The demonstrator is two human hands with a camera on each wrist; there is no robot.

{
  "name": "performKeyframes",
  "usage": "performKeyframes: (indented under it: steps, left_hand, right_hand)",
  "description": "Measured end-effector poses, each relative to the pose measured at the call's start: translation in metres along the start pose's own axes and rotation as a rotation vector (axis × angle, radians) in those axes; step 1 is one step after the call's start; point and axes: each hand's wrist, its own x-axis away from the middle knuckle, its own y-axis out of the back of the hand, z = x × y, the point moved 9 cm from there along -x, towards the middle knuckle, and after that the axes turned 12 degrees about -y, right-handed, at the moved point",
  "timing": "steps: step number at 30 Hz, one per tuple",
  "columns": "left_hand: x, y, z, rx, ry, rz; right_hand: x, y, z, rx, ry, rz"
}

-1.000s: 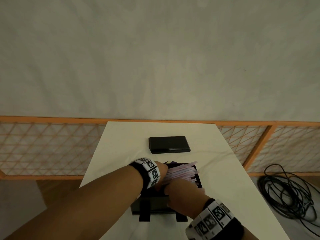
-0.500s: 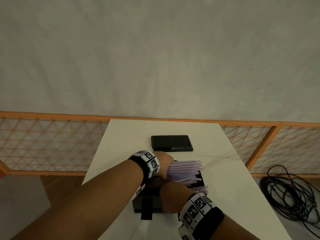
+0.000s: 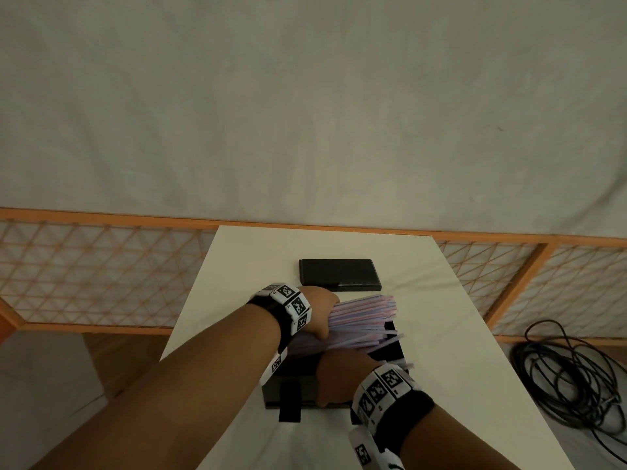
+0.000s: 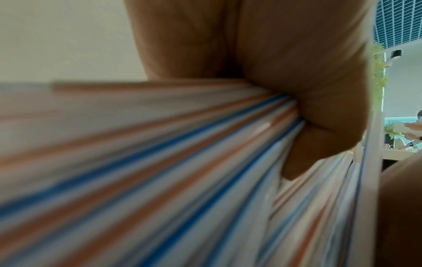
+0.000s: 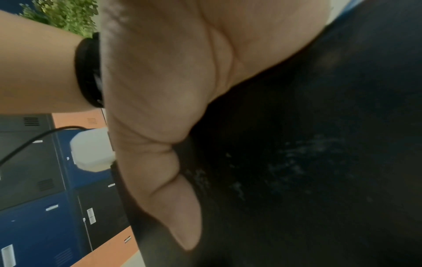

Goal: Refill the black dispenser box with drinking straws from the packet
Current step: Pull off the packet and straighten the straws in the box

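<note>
The black dispenser box (image 3: 288, 388) stands open on the white table (image 3: 458, 368), near its front. A thick bundle of pink, blue and white straws (image 3: 363, 317) lies slanted across the box, its right ends fanned out above the rim. My left hand (image 3: 322, 313) grips the bundle's left end, and in the left wrist view its fingers (image 4: 297, 90) curl round the straws (image 4: 160, 171). My right hand (image 3: 339, 374) holds the box's front wall. Its thumb (image 5: 160, 180) lies flat on the black face (image 5: 319, 162), and its fingers are hidden under the straws.
The box's flat black lid (image 3: 339, 273) lies on the table behind the box. An orange lattice fence (image 3: 101, 273) runs behind the table. A coil of black cable (image 3: 570, 378) lies on the floor to the right. No packet is in view.
My right hand has come off the top of the straws and settled lower on the box's front wall. The left hand has shifted the bundle slightly away, and its right ends fan out higher.
</note>
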Motion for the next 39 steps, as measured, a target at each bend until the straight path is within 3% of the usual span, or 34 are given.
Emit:
performKeyframes:
  steps: [3, 9, 16, 23, 32, 39]
  left_hand:
    - [0.002, 0.002, 0.001, 0.016, 0.009, -0.012]
    - [0.004, 0.005, -0.001, 0.015, 0.006, -0.031]
    - [0.011, 0.015, 0.002, 0.114, 0.003, -0.105]
    - [0.009, 0.009, -0.004, 0.056, 0.008, -0.054]
    - [0.011, 0.011, -0.003, 0.078, 0.027, -0.064]
    - [0.009, 0.011, -0.011, -0.003, 0.024, -0.093]
  right_hand:
    - [0.004, 0.006, -0.002, -0.016, -0.031, -0.113]
    - [0.013, 0.014, 0.007, 0.08, 0.068, -0.307]
    - [0.031, 0.021, 0.005, 0.098, 0.03, -0.428]
    - [0.023, 0.01, 0.001, 0.006, 0.051, -0.26]
    - [0.001, -0.004, -0.004, 0.003, -0.01, 0.128]
    - [-0.005, -0.006, -0.003, 0.039, -0.009, 0.107]
